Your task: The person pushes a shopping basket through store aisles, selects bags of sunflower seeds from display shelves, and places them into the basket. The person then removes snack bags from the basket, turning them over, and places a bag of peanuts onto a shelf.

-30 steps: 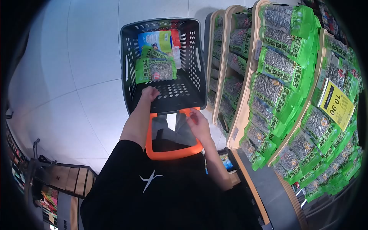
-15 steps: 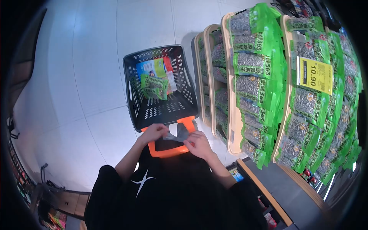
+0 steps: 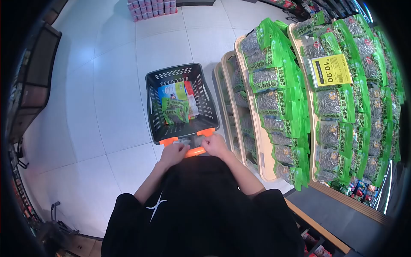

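A black shopping basket cart (image 3: pixel 154 115) with perforated sides stands in front of me. My left hand (image 3: pixel 174 153) is closed at the left part of its orange handle (image 3: pixel 197 151). On the right part my right hand (image 3: pixel 215 145) is closed too, thumb towards the middle. Between the hands lies some grey material (image 3: pixel 188 140), blurred, whose kind I cannot make out. Inside the cart are a green printed bag (image 3: pixel 175 111), a blue and yellow package (image 3: pixel 173 91) and a red and white package (image 3: pixel 192 105).
Tiered cream shelves (image 3: pixel 267 165) at the right hold several green bags of seeds (image 3: pixel 334 103), with a yellow price tag (image 3: pixel 333 70). Stacked pink containers (image 3: pixel 150 8) stand ahead on the tiled floor (image 3: pixel 115 98). Dark shelving (image 3: pixel 36 73) runs along the left.
The hands have gone from fingering the grey material to closing at the handle. The view has shifted, with the pink stack now visible ahead. The packages still lie in the cart.
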The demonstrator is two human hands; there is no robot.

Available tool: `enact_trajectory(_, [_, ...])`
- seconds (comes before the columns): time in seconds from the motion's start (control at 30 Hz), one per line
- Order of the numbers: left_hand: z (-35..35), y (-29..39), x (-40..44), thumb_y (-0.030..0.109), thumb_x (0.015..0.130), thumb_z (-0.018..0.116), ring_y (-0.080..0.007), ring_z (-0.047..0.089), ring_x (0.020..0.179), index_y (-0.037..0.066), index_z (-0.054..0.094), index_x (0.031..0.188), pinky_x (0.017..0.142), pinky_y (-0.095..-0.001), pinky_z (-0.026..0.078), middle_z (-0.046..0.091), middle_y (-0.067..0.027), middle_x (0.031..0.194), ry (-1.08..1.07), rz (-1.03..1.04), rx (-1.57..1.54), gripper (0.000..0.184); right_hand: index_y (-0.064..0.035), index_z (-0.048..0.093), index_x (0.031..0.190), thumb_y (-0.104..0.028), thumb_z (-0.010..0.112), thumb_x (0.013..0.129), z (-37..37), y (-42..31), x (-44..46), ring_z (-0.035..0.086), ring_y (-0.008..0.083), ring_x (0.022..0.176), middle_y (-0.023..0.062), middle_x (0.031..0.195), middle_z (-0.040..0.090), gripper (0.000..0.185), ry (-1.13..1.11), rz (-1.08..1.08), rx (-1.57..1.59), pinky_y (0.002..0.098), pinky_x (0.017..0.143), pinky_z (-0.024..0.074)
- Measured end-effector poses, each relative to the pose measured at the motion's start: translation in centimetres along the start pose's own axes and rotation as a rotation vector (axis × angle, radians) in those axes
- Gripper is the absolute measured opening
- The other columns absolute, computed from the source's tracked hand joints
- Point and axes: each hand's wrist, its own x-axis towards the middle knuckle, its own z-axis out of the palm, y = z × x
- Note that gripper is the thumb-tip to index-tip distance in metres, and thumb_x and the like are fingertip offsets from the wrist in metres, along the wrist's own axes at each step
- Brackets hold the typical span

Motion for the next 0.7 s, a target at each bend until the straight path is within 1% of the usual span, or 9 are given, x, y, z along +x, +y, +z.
enact_trajectory(0.03, [-0.5, 0.7, 0.0, 0.043, 0.090, 0.054, -0.0361, 0.065, 0.078, 0.003, 0.067, 0.076, 0.068, -0.0459, 0.049, 0.066, -0.0191, 0.079, 0.081, 0.005, 0.063, 0.045, -0.0033, 0.064, 0.061, -0.028, 0.056, 0.081, 0.0, 0.0, 0.6, 0.061, 0.0392, 0.060, 0.0192, 0.060, 0.060, 0.033, 0.010, -0.003, -0.001, 0.0492, 0.062, 0.0495])
enact_trajectory(0.07, [-0.6, 0.8, 0.3, 0.043, 0.090, 0.054, -0.0361, 0.065, 0.078, 0.003, 0.067, 0.076, 0.068, -0.0459, 0.049, 0.066, -0.0191, 0.079, 0.099, 0.008, 0.063, 0.045, -0.0033, 0.064, 0.061, -0.028, 0.056, 0.081, 0.0, 0.0, 1.3, 0.061, 0.0392, 0.060, 0.0192, 0.060, 0.060, 0.033, 0.015, -0.020, -0.006, 0.0492, 0.062, 0.0495])
enact_trajectory(0.13, [-0.4, 0.8, 0.7, 0.043, 0.090, 0.053, -0.0368, 0.064, 0.069, 0.005, 0.066, 0.068, 0.063, -0.0482, 0.049, 0.064, -0.0172, 0.068, 0.227, -0.001, 0.131, 0.046, -0.0035, 0.065, 0.061, -0.028, 0.057, 0.080, 0.0, -0.1, 2.2, 0.061, 0.0391, 0.060, 0.0192, 0.060, 0.060, 0.032, 0.020, -0.021, -0.014, 0.0490, 0.063, 0.0497])
enact_trajectory(0.17, [-0.3, 0.9, 1.1, 0.043, 0.090, 0.053, -0.0368, 0.064, 0.069, 0.005, 0.066, 0.068, 0.063, -0.0482, 0.049, 0.064, -0.0172, 0.068, 0.238, -0.001, 0.130, 0.046, -0.0035, 0.065, 0.061, -0.028, 0.057, 0.080, -0.2, -0.1, 2.6, 0.061, 0.0391, 0.060, 0.0192, 0.060, 0.060, 0.032, 0.022, -0.031, -0.017, 0.0490, 0.063, 0.0497])
enact_trajectory(0.23, [-0.4, 0.9, 2.0, 0.041, 0.088, 0.056, -0.0366, 0.063, 0.063, 0.004, 0.065, 0.066, 0.061, -0.0474, 0.048, 0.060, -0.0164, 0.060, 0.338, 0.007, 0.108, 0.044, -0.0034, 0.065, 0.062, -0.028, 0.058, 0.077, -1.0, -0.4, 3.6, 0.061, 0.0386, 0.061, 0.0189, 0.061, 0.061, 0.030, -0.003, -0.037, -0.015, 0.0483, 0.064, 0.0504])
enact_trajectory(0.43, [-0.8, 2.0, 4.3, 0.035, 0.088, 0.054, -0.0388, 0.063, 0.067, 0.002, 0.066, 0.068, 0.065, -0.0484, 0.049, 0.062, -0.0188, 0.064, 0.459, -0.012, 0.052, 0.041, -0.0031, 0.067, 0.062, -0.026, 0.062, 0.071, -3.8, -0.6, 6.9, 0.062, 0.0370, 0.059, 0.0198, 0.060, 0.060, 0.025, -0.003, -0.112, -0.025, 0.0457, 0.063, 0.0518])
enact_trajectory(0.53, [-1.8, 2.6, 5.9, 0.034, 0.087, 0.053, -0.0402, 0.065, 0.071, 0.002, 0.067, 0.068, 0.070, -0.0494, 0.051, 0.064, -0.0219, 0.069, 0.467, -0.005, 0.005, 0.040, -0.0012, 0.065, 0.061, -0.025, 0.062, 0.070, -4.8, -0.4, 9.5, 0.061, 0.0369, 0.057, 0.0212, 0.059, 0.058, 0.026, 0.022, -0.097, 0.014, 0.0447, 0.058, 0.0503])
enact_trajectory(0.6, [-2.5, 2.9, 7.1, 0.032, 0.086, 0.053, -0.0409, 0.065, 0.072, 0.002, 0.067, 0.069, 0.071, -0.0498, 0.051, 0.064, -0.0225, 0.070, 0.470, -0.009, -0.016, 0.038, 0.0009, 0.064, 0.060, -0.024, 0.062, 0.070, -5.5, -0.4, 11.5, 0.060, 0.0358, 0.052, 0.0215, 0.056, 0.056, 0.027, 0.036, -0.079, 0.060, 0.0436, 0.053, 0.0473])
enact_trajectory(0.7, [-3.6, 3.0, 9.1, 0.030, 0.084, 0.053, -0.0417, 0.064, 0.072, 0.002, 0.067, 0.069, 0.071, -0.0502, 0.051, 0.064, -0.0233, 0.070, 0.506, -0.016, -0.045, 0.035, 0.0011, 0.063, 0.059, -0.023, 0.061, 0.070, -5.9, -0.5, 14.8, 0.058, 0.0348, 0.049, 0.0215, 0.054, 0.054, 0.027, 0.053, -0.069, 0.075, 0.0428, 0.050, 0.0456])
